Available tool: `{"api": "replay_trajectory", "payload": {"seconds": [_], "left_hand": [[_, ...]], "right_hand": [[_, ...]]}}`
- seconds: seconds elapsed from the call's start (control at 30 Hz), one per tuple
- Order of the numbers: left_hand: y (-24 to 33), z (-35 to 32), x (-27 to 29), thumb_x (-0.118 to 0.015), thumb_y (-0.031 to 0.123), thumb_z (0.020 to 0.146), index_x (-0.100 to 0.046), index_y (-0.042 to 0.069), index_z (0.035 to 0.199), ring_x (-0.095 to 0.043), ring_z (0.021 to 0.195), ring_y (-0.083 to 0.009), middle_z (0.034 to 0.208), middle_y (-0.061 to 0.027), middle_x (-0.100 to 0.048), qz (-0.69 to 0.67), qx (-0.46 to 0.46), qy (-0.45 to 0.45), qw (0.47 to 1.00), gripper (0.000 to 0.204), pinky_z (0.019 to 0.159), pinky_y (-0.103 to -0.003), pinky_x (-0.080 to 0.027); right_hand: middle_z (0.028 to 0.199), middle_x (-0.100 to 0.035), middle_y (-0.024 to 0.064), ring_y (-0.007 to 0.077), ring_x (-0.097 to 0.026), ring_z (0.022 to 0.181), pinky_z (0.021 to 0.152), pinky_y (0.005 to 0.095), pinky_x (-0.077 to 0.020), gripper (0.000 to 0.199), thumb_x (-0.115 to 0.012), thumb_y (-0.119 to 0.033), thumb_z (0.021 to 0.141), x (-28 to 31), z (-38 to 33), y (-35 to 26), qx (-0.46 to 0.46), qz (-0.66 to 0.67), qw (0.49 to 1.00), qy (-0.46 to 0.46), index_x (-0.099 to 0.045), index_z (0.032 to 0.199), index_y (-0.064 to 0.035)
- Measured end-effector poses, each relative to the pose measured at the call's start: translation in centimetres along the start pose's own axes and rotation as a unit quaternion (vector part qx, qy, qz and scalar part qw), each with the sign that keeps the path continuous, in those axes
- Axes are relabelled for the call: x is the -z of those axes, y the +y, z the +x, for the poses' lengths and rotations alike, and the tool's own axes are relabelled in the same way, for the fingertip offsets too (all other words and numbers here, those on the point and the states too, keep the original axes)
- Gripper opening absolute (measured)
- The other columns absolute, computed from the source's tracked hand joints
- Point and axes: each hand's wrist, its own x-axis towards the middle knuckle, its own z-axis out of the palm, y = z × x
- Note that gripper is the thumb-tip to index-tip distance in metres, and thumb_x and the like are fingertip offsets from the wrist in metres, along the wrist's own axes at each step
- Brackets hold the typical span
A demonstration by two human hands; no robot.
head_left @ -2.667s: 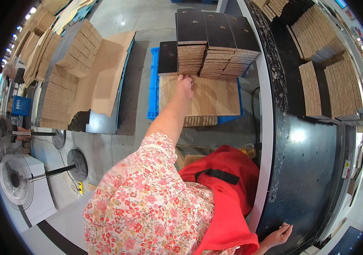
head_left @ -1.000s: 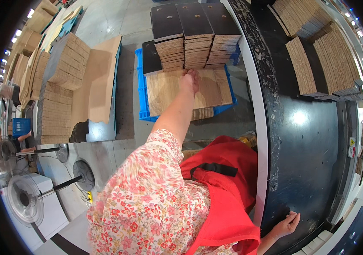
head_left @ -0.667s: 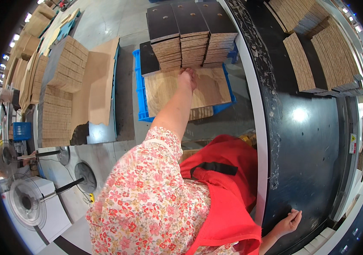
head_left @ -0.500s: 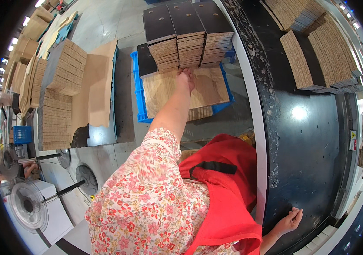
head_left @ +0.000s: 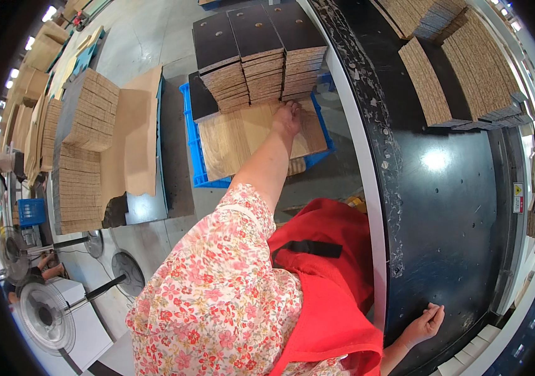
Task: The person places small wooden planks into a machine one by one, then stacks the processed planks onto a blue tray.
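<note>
Reaching far forward, the left hand lies with its fingers curled over the top of a low cardboard stack in the upper middle of the head view; whether it has truly gripped a sheet cannot be told. A few seconds ago this hand sat near the far edge of the same stack, and the stack lay closer to the frame's centre; now the arm is stretched out more and the view has tipped, so the hand seems to have settled on the sheets rather than lifted any. The stack rests on a blue pallet, which also carries taller dark-topped stacks just behind the hand, touching the low one. A floral sleeve fills the lower middle, with a red apron beside it. At the lower right the right hand rests loosely, fingers bent and holding nothing, on a black table; it has barely shifted. More cardboard piles lie on that table at the upper right. At the left, a second pallet holds brown bundles, and fans stand at the lower left.
</note>
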Motion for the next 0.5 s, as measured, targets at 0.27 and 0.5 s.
{"api": "replay_trajectory", "payload": {"seconds": [0.27,0.5], "left_hand": [[0.1,-2.7,-1.7,-0.042,0.001,0.102,-0.041,0.014,0.131,-0.056,0.122,-0.0242,0.139,-0.0111,-0.054,0.07,-0.062,0.058,0.994,0.032,0.085,-0.026,-0.051],[0.4,-0.9,-0.9,-0.044,0.001,0.101,-0.046,0.016,0.123,-0.06,0.106,-0.0193,0.122,-0.0066,-0.062,0.061,-0.052,0.015,0.997,0.026,0.078,-0.027,-0.049]], "right_hand": [[0.094,-0.067,0.007,0.0127,-0.06,0.079,0.068,0.0249,-0.0483,0.024,-0.054,-0.013,0.105,0.0,-0.1,-0.1,0.005,-0.006,1.0,-0.004,-0.064,0.116,0.0048],[0.092,-0.066,0.0058,0.012,-0.059,0.078,0.067,0.0252,-0.0471,0.021,-0.053,-0.013,0.105,-0.1,0.0,-1.4,0.005,-0.014,1.0,-0.001,-0.065,0.111,0.0035]]}}
